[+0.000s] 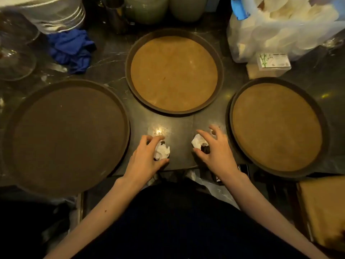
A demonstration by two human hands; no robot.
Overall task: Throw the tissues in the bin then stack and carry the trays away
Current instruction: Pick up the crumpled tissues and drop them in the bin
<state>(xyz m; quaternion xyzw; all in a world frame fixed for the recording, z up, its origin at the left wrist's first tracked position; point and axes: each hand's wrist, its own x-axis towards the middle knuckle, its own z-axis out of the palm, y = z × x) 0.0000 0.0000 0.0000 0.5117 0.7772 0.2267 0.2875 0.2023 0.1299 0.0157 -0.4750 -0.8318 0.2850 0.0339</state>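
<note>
Three round trays lie on the dark counter: a large dark brown tray [65,135] at the left, a tan-lined tray [174,72] at the back middle, and another tan-lined tray [276,126] at the right. Between them, near the front edge, are two crumpled white tissues. My left hand [143,161] curls around the left tissue [162,151], thumb and fingers touching it. My right hand [214,152] hovers over the right tissue [198,142] with fingers spread around it. No bin is in view.
A blue cloth [71,49] lies at the back left beside stacked white plates [54,14] and glassware [15,58]. A plastic bag of white items [280,28] and a small box [268,66] stand at the back right. Jars line the back. A brown board [324,208] sits at the lower right.
</note>
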